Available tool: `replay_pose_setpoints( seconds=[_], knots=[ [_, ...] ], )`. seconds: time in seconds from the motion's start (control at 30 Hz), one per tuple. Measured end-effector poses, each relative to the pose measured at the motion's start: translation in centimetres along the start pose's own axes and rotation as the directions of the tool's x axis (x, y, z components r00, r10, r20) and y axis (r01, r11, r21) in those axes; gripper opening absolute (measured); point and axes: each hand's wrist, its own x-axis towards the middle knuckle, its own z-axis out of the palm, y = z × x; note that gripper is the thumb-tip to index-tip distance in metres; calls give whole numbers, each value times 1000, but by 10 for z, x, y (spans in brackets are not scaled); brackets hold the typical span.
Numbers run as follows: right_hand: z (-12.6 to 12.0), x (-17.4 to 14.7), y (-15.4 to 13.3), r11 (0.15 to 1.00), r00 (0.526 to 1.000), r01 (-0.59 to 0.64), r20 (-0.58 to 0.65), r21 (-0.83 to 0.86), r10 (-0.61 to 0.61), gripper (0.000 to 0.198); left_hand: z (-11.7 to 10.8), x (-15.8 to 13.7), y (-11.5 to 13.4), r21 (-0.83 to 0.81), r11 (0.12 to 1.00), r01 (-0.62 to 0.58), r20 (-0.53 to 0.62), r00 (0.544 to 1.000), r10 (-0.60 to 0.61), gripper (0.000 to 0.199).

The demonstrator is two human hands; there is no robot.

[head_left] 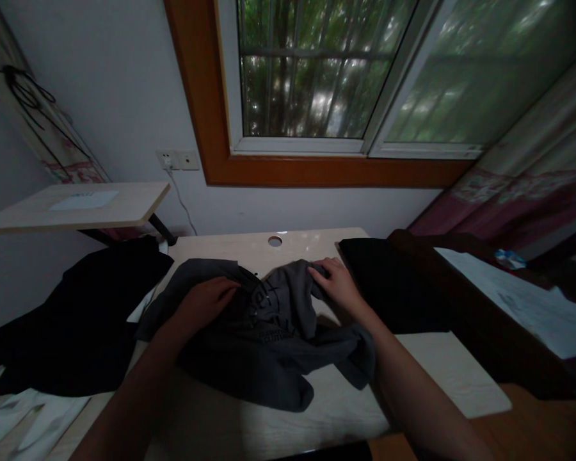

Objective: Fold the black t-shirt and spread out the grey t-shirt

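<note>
A crumpled dark grey shirt (278,320) with black printed lettering lies on the pale wooden desk (317,242) in front of me. My right hand (338,282) is closed on its upper right part, thumb towards the collar. On the other side of the collar, my left hand (208,299) rests against the cloth with its fingers bent onto it; its fingertips are dim and partly lost in the dark fabric. The lower part of the shirt spreads in loose folds towards me.
Black cloth (86,314) is heaped on the left, below a raised shelf (144,198). A folded black garment (388,282) lies to the right. Farther right, a white sheet (518,301) lies on a dark brown surface. A window (317,96) and a wall socket (177,160) are behind the desk.
</note>
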Motion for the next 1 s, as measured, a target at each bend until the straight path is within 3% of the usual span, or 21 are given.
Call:
replay_pose_setpoints(
  seconds=[0.27,0.37,0.47,0.57,0.67,0.73,0.83,0.93,1.0],
  knots=[
    [-45,-2,-19,959,969,242,-93,145,-230,12,-2,40,-39,224,974,-37,-172,982,77,35],
    [-67,-9,-29,926,952,304,-29,222,-306,10,6,55,-50,251,968,2,-166,985,41,35],
    [-85,-17,-34,940,946,250,150,233,-289,21,13,64,-56,250,967,44,-126,992,-13,37],
    [-96,-23,-34,983,905,121,391,137,-166,30,18,64,-62,246,963,111,-128,988,-81,39],
    [-98,-26,-30,997,789,-69,613,38,31,28,22,55,-70,231,966,114,-143,986,-82,40],
    [-97,-26,-27,988,711,-152,693,-14,119,24,24,46,-77,200,976,89,-141,988,-61,37],
    [-93,-23,-23,985,656,-159,739,-59,151,18,25,31,-86,119,992,45,-138,990,-28,32],
    [-90,-12,-24,987,665,-153,734,-48,138,20,25,20,-87,8,1000,5,-168,986,-3,25],
    [-83,0,-25,990,726,-138,681,5,98,21,23,15,-83,-32,999,-2,-240,971,-6,21]
  ],
)
